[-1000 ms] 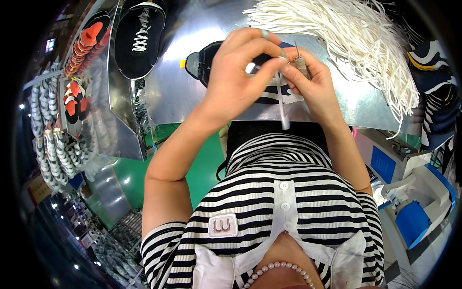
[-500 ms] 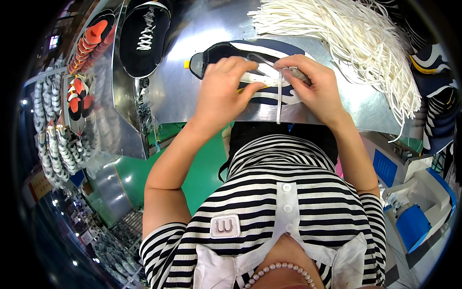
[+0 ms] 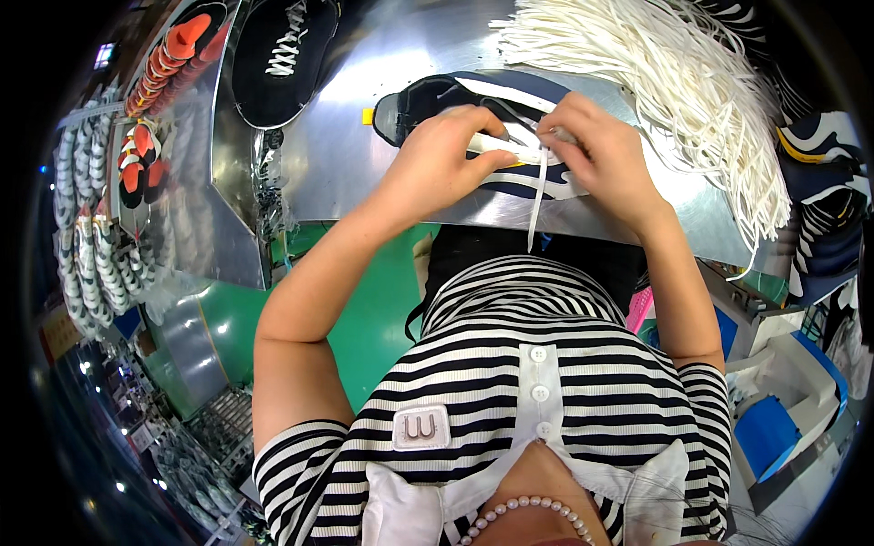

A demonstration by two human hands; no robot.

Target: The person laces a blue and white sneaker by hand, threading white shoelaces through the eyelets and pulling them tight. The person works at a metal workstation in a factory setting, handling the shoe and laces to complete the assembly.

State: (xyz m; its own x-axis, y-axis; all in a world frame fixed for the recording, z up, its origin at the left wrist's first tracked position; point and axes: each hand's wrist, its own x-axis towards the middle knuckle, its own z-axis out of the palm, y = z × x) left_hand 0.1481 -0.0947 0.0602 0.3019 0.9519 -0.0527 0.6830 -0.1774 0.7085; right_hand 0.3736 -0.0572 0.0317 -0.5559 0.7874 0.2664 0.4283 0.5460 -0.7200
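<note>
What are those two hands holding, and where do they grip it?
The left hand presses on the dark shoe at its laced middle. The right hand pinches a white shoelace near its top, the rest dangling over the table edge.

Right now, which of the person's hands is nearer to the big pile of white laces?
Right. The right hand works on the dark shoe just beside the pile of white laces; the left hand sits farther away, on the shoe's other side.

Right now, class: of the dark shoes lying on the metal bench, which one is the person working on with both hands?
The navy shoe with white stripes, under the left hand and right hand. The black shoe with white laces lies untouched farther left.
</note>
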